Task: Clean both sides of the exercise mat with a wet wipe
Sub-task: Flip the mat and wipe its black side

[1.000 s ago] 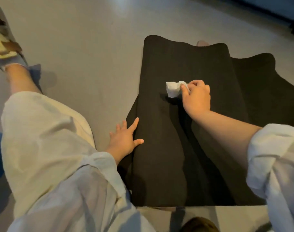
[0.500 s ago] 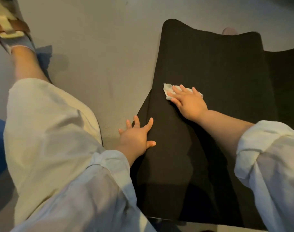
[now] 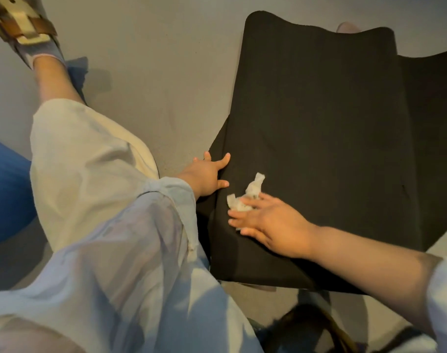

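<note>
A black exercise mat (image 3: pixel 324 118) lies folded on the grey floor, one layer over another that shows at the right. A crumpled white wet wipe (image 3: pixel 248 197) lies on its near left part. My right hand (image 3: pixel 265 222) presses the wipe flat onto the mat with straight, spread fingers; part of the wipe sticks out beyond the fingertips. My left hand (image 3: pixel 207 174) rests flat on the mat's left edge, fingers spread, holding nothing.
My left leg in cream trousers (image 3: pixel 90 174) stretches along the floor left of the mat, ending in a sandal (image 3: pixel 24 29). Something blue (image 3: pixel 6 189) lies at the far left. A dark object (image 3: pixel 311 327) sits below the mat's near edge.
My right hand has drawn the wipe from the mat's middle toward me and to the left, going from gripping it to pressing it flat. My left hand stayed on the mat's left edge.
</note>
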Motion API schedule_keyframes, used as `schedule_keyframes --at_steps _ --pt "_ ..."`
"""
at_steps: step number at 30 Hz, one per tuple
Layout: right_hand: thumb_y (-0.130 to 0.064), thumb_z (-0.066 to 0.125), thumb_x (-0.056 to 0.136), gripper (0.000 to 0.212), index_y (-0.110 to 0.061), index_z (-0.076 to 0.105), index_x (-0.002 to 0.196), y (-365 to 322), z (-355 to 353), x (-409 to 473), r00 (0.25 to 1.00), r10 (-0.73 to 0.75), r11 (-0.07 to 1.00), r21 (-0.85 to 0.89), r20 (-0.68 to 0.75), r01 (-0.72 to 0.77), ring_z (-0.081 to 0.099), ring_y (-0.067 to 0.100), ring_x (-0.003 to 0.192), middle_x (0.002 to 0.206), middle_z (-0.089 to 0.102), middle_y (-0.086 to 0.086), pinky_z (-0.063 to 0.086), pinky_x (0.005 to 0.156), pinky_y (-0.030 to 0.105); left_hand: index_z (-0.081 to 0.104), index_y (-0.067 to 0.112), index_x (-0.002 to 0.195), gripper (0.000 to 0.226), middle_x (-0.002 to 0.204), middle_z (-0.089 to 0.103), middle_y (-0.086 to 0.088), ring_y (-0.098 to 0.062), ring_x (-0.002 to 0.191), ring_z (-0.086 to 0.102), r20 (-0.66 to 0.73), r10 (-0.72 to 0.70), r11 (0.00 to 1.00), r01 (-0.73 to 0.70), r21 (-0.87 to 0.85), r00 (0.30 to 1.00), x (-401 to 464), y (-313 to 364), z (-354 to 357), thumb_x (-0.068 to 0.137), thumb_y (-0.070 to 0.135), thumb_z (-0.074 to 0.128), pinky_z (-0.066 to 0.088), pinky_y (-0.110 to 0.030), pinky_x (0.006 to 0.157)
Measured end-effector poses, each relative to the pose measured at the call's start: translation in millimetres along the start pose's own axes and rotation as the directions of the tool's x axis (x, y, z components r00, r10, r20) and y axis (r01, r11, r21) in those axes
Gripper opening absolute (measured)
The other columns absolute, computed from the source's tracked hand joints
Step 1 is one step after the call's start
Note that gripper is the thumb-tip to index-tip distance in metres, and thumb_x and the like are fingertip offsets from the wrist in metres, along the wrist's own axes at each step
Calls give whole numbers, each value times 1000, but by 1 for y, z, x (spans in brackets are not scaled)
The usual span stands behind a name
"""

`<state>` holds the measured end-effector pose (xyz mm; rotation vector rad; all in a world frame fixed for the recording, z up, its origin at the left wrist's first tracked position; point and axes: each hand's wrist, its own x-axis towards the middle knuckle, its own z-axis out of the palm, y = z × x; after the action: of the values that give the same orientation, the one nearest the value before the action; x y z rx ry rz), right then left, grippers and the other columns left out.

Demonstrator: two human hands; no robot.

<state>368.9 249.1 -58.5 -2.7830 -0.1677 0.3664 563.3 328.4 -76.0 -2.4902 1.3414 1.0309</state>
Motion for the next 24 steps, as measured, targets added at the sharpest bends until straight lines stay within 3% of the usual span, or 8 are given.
schedule_keyframes --at_steps 4,9,12,15,19,20,22,24 --pt "-39 28 99 50 -13 67 115 -39 13 -25 980 -176 957 247 90 149 41 14 131 129 60 2 4 115 16 -5 34 150 72 156 3 -20 -43 139 21 16 -18 1000 19 -4 1000 1 3 -2 97 43 43 29 -48 111" --pt "-34 30 100 45 -10 68 99 -43 -2 -40 976 -216 914 348 -16 208 52 18 112 105 67 6 39 100 28 -4 33 150 72 155 6 -22 -43 137 25 26 -33 999 33 4 999 4 5 -5 97 43 44 30 -47 110" --pt "-39 29 100 41 -19 63 89 -3 -33 -16 959 18 949 307 -284 73 59 19 90 90 67 6 43 85 31 -3 33 150 72 154 7 -23 -44 136 27 28 -38 999 38 20 999 6 7 -5 97 43 44 30 -45 111" --pt "-29 38 99 37 -11 67 85 51 -65 19 810 356 907 380 -466 -180 64 27 90 90 69 9 44 84 33 -4 33 150 72 154 5 -24 -44 136 26 36 -50 998 49 33 998 8 9 -5 97 42 44 29 -45 111" --pt "-23 46 98 21 -10 63 96 111 -98 59 624 575 816 425 -530 -391 54 16 98 106 61 5 32 73 3 -4 35 150 73 155 0 -24 -46 138 20 47 -66 998 65 24 997 11 10 -5 97 40 46 28 -47 111" --pt "-25 49 97 18 -10 60 97 125 -98 65 626 602 798 414 -497 -439 51 15 99 108 58 4 32 72 4 -4 35 150 73 155 -2 -24 -46 138 18 53 -69 997 68 22 996 11 11 -5 97 39 46 27 -48 112" --pt "-34 55 93 32 -13 55 118 147 -92 74 691 610 789 220 -387 -573 45 24 118 127 51 5 35 94 22 -6 35 150 73 155 -6 -24 -47 139 15 66 -79 997 78 19 995 12 12 -4 98 38 46 25 -49 113" --pt "-46 53 92 56 -27 38 141 157 -88 76 699 669 724 6 -253 -690 20 31 141 154 25 2 16 112 49 -7 36 149 73 156 -8 -22 -47 140 11 76 -93 996 91 18 993 11 14 -4 98 36 45 24 -50 113"
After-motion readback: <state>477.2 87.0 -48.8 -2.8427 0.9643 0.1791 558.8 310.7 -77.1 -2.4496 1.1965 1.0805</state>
